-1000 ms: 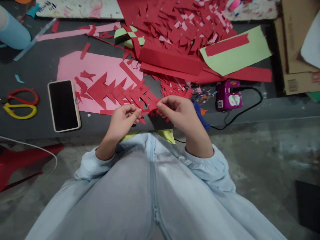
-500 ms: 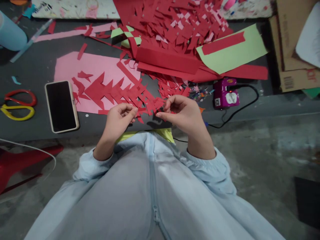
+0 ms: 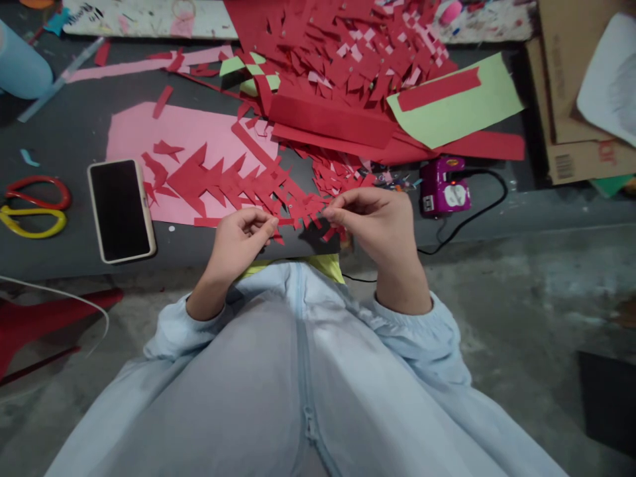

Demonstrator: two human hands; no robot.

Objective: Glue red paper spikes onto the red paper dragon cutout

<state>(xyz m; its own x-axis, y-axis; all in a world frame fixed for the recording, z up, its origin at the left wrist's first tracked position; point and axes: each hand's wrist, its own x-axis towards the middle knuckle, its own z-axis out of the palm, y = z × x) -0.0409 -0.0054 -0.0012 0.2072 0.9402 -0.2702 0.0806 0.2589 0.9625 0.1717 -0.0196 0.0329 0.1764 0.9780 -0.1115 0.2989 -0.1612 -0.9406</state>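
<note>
The bare left hand (image 3: 243, 238) is curling loosely, the bare right hand (image 3: 376, 217) is pinching finger toward thumb, whether on paper I cannot tell; red, notched paper cutouts (image 3: 303, 208) are lying between and just beyond them, so gentle handling should be sparing their points

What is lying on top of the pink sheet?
Red paper pieces lie on the pink sheet, some reaching past its edge. What is directly beneath them is covered and cannot be seen.
</note>
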